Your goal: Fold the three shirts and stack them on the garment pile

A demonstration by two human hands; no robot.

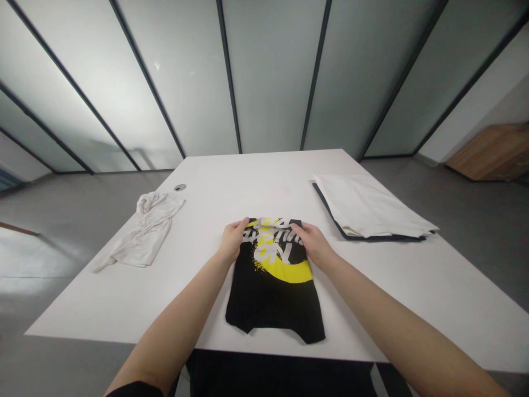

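A black garment [273, 303] with a yellow and white print lies on the white table in front of me, its near edge close to the table's front edge. At its far left corner my left hand [235, 238] pinches the cloth between thumb and fingers. My right hand [313, 242] grips the far right corner, the thumb on top of the print. The far part of the garment looks folded or raised between both hands.
A crumpled white garment [144, 234] lies at the left of the table [248, 176], near a round metal disc [180, 187]. Folded white cloth [367, 207] sits over dark cloth [336, 219] at the right. Frosted glass panels stand beyond the table.
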